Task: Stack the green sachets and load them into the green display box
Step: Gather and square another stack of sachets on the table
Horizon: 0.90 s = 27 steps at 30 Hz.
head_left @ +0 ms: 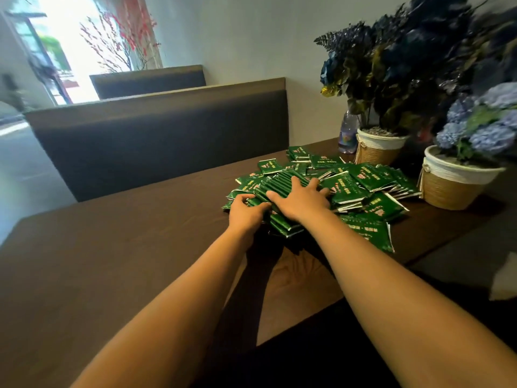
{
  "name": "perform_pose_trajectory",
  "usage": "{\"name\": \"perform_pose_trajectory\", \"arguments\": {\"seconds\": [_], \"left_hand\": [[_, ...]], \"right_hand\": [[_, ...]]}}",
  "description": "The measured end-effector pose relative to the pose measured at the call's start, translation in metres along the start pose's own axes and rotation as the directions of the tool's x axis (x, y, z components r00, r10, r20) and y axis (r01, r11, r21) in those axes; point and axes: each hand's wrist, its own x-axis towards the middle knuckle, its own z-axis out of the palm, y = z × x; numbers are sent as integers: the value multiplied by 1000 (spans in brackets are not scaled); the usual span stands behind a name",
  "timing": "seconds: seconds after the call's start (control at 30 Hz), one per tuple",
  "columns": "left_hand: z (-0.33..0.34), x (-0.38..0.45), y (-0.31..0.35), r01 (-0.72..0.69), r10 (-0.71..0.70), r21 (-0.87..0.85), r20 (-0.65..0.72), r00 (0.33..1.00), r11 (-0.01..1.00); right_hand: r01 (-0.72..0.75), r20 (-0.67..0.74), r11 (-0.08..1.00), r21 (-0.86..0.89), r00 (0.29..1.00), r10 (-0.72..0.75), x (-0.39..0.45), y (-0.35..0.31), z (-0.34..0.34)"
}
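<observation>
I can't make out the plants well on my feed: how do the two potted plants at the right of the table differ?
The farther pot carries tall, dark blue-black foliage; the nearer pot carries lower, pale blue hydrangea-like blooms. The farther pot has a bottle beside it; the nearer pot sits closest to the loose green sachets. Both pots are twine-wrapped below a white rim.

You can make out pale and red printed characters on the green sachets (345, 186) (too blurred to read).
</observation>
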Motion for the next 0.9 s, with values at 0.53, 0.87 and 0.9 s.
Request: {"name": "perform_pose_trajectory", "arguments": {"seconds": [0.53,0.87,0.9], "left_hand": [[-230,-6,-29,-19,157,354,-364,918,935],[-330,27,-45,-4,264,506,-443,857,863],[-335,26,-45,-12,292,555,-420,859,832]], "right_hand": [[411,-33,872,-266,900,-435,-91,-156,81],[572,-179,819,-42,803,-569,-75,-228,143],[576,-196,817,-22,799,-568,-70,-228,144]]}}
